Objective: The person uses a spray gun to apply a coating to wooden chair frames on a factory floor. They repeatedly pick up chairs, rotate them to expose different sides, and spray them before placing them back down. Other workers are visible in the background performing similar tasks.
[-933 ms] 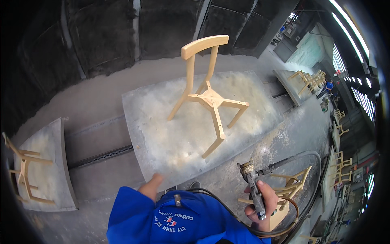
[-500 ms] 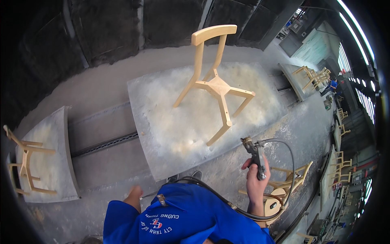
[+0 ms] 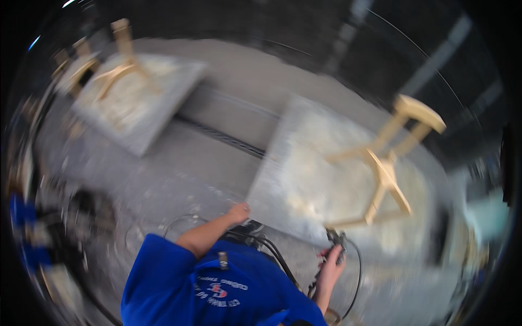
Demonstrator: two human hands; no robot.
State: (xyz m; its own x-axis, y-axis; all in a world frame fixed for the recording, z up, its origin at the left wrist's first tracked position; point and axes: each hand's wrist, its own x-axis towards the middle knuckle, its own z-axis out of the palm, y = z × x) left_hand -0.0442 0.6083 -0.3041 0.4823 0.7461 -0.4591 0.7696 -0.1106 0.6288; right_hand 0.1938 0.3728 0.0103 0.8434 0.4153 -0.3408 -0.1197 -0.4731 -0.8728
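Observation:
My right hand (image 3: 330,261) is wrapped round a spray gun (image 3: 336,239), with a thin dark hose (image 3: 359,271) curving down from it. Just beyond the gun, a pale wooden chair frame (image 3: 385,171) with a curved backrest and no seat stands on a grey, overspray-stained board (image 3: 283,187). My left hand (image 3: 239,212) is by the near left corner of this board, its fingers closed. Blur hides whether it grips the corner or anything else.
A second stained board (image 3: 163,106) at the far left carries another chair frame (image 3: 124,65), with more wooden frames behind. A dark slotted rail (image 3: 223,138) runs between the boards. Black hoses (image 3: 274,252) pass close to my body. Dark wall panels stand at the back.
My view has swung, so the near board and chair frame appear farther right and the left board shows more. My left arm has reached forward to the board's corner. The right hand still holds the spray gun.

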